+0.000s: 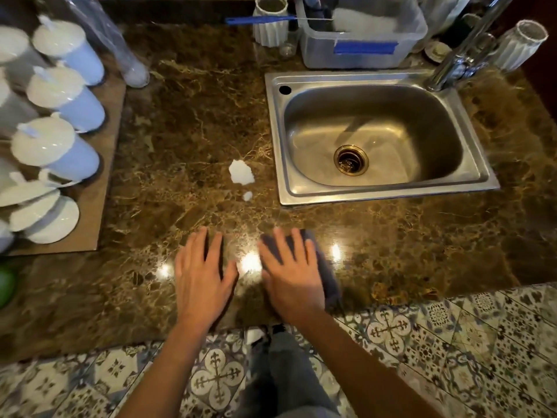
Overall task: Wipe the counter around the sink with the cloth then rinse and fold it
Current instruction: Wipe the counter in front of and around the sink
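Resting near the counter's (187,122) front edge, both hands lie flat with fingers spread. The left hand (202,274) touches bare stone; the right hand (291,274) presses a dark cloth (327,273). Open stone reaches a white spill (241,172) beside the sink (272,122). No writing is readable.

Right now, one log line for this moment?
left hand flat on counter | right hand flat on cloth | white spill unwiped
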